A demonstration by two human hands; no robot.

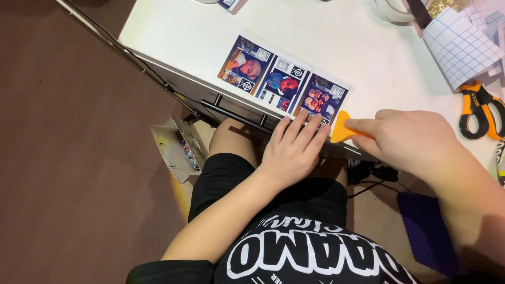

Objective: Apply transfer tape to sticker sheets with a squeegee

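Pressing down with spread fingers, your left hand (294, 150) lies flat and released on the near end of the printed photo strip (284, 84), which sits at the edge of the white counter (368, 52). Your right hand (415, 142) is clenched on an orange squeegee (342, 129), its blade touching the strip's last panel. The strip lies right at the counter's rim, so a hard stroke could likely push it off or crease it. The orange-handled scissors (481, 110) lie near your right wrist; a wide sweep might knock them.
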